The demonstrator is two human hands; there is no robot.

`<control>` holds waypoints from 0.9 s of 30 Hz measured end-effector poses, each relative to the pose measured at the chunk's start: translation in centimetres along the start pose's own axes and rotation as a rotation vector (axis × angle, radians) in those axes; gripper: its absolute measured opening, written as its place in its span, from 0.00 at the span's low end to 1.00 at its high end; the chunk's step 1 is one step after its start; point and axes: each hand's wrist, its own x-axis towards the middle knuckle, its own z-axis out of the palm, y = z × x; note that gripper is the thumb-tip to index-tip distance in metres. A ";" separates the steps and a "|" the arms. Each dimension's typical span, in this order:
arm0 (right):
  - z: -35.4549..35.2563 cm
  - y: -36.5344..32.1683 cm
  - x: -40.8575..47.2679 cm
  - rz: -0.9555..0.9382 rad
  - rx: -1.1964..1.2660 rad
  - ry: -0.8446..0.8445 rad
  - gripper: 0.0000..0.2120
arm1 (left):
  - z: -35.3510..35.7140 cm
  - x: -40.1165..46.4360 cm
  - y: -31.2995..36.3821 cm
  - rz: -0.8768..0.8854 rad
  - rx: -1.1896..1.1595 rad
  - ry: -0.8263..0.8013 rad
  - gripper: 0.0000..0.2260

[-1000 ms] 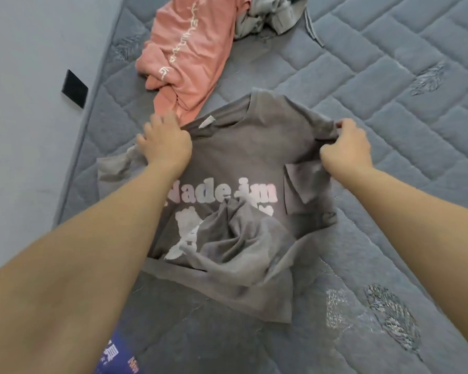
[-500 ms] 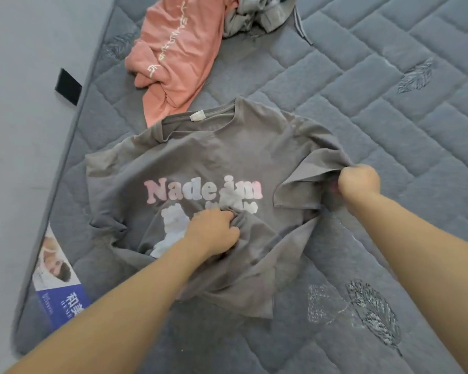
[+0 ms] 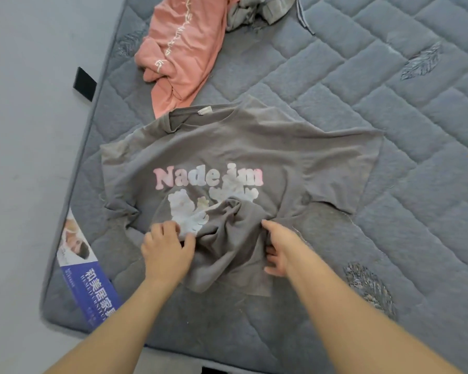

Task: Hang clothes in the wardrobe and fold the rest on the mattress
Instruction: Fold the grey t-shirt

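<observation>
Reaching down from the head view, both bare forearms meet at the bunched lower hem of the grey T-shirt (image 3: 254, 147). The left hand (image 3: 166, 249) lies knuckles-up on the shirt's near-left hem, fingers bent down over the cloth beside the white print; whether they pinch the fabric cannot be told. The right hand (image 3: 280, 248) sits at the near-right of the bunch, its thumb tucked into the folds and its fingers spread loosely along the cloth edge, gripping the hem.

The shirt lies front-up on the quilted mattress (image 3: 389, 103), collar away from the person, sleeves spread flat. Left of the shirt the mattress edge runs close by, with bare floor (image 3: 33, 157) beyond it; right of the shirt lies broad open quilting.

The shirt is soft, matte and creased, printed with puffy pink lettering. Beyond its collar lies a crumpled salmon-pink garment (image 3: 184, 47), and beside that a rumpled grey garment (image 3: 257, 9). A glossy blue printed label (image 3: 89, 282) lies near the shirt's left sleeve.
</observation>
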 end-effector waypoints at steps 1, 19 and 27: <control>0.4 0.8 0.8 -0.078 0.005 0.053 0.09 | 0.4 -0.7 -0.5 0.010 0.051 -0.096 0.16; -4.3 -0.8 -0.8 -0.236 0.265 0.428 0.41 | -2.6 1.5 -9.5 -0.251 0.113 -0.033 0.17; -2.8 5.8 -0.3 -0.230 0.126 0.042 0.11 | 2.3 -4.5 -2.6 -0.920 -1.157 -0.175 0.26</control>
